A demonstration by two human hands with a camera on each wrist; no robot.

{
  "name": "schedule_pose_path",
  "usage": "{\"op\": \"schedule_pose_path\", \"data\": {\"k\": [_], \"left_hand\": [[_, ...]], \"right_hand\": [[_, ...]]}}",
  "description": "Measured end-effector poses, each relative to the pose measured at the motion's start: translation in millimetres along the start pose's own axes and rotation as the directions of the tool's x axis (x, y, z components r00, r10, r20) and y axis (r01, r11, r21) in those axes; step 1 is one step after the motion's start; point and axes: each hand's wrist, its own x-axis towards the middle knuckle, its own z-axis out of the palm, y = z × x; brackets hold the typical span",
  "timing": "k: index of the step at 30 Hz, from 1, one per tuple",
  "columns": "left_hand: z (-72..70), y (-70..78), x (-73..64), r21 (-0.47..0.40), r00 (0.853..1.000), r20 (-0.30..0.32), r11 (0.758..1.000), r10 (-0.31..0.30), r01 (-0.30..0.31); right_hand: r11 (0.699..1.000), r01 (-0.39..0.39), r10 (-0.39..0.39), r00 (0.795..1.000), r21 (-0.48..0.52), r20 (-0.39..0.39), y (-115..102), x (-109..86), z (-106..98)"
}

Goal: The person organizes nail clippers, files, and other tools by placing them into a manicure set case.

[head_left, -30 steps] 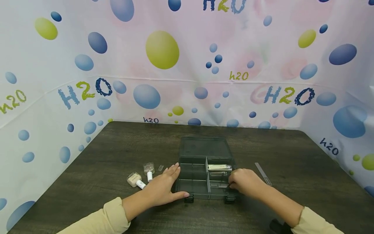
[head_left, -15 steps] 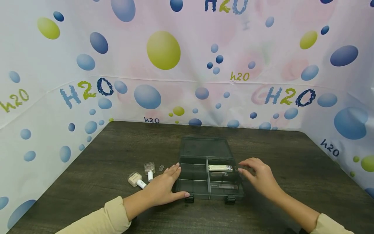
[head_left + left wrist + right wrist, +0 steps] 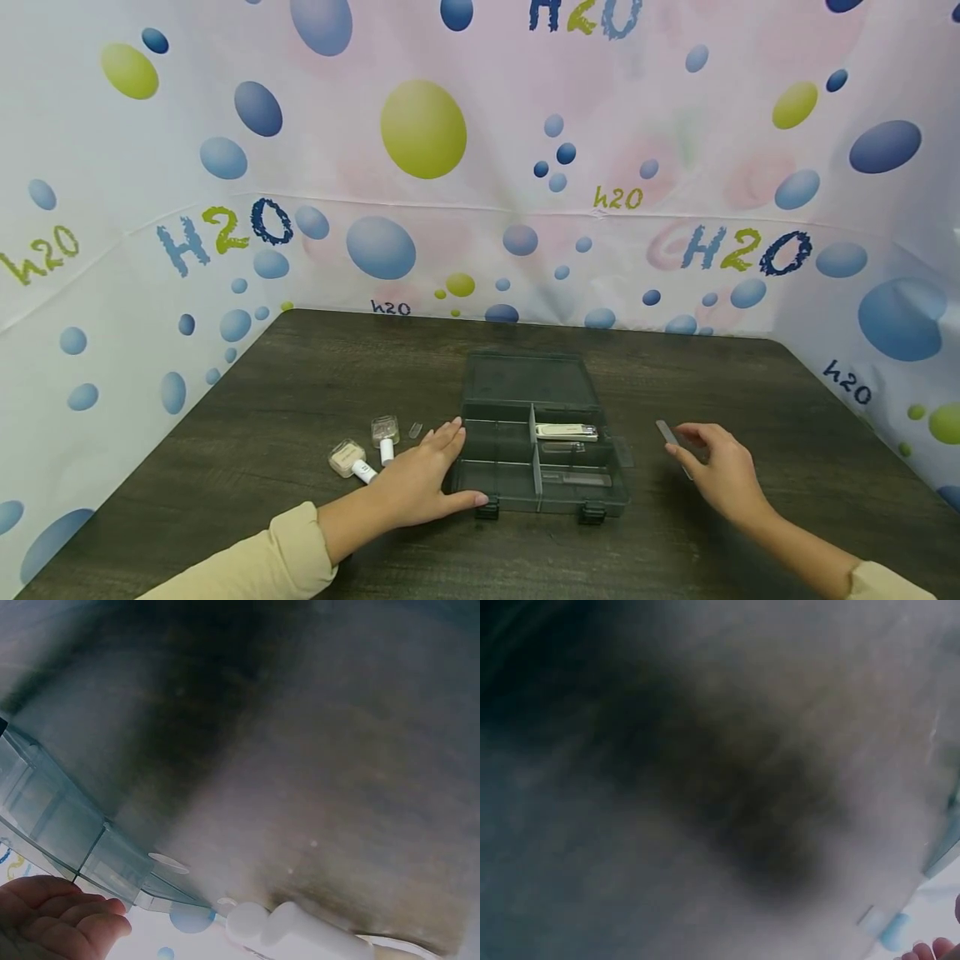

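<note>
Grey strip (image 3: 664, 430), just one, lies right of centre, its long axis slanting, far end toward the upper left; slim, flat and straight, it sits under the right hand (image 3: 722, 468), whose thumb and fingers may or may not pinch it: I cannot tell. At centre, the left hand's (image 3: 426, 482) relaxed, outstretched fingers touch one open four-compartment box (image 3: 517, 503). Two white-capped bottles (image 3: 347, 459) lie left of centre; one cream clipper (image 3: 567, 432) fills the upper-right compartment. Behind hangs a bubble-print backdrop (image 3: 480, 200).

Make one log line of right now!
left hand: rests at grey see-through rectangular plastic box | right hand: at flat grey strip, grip unclear | box: open, cream nail clipper inside
</note>
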Motion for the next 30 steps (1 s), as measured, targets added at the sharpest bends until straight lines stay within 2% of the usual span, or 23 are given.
{"op": "schedule_pose_path", "data": {"k": [5, 11, 20, 30], "left_hand": [[0.1, 0.1, 0.2, 0.004, 1.0, -0.003, 1.0, 0.006, -0.006], [-0.1, 0.7, 0.3, 0.003, 1.0, -0.003, 1.0, 0.007, -0.007], [0.3, 0.1, 0.8, 0.007, 1.0, 0.0, 1.0, 0.014, -0.014], [0.3, 0.3, 0.3, 0.014, 1.0, -0.004, 1.0, 0.008, -0.008]], "right_hand": [[0.997, -0.077, 0.077, 0.993, -0.003, 0.092, 7, -3.4, -2], [0.985, -0.167, 0.17, 0.964, -0.032, 0.205, 9, -4.6, -2], [0.966, -0.25, 0.256, 0.926, -0.057, 0.278, 14, -2.7, -2], [0.951, -0.303, 0.306, 0.904, -0.058, 0.297, 17, -0.7, -1]]}}
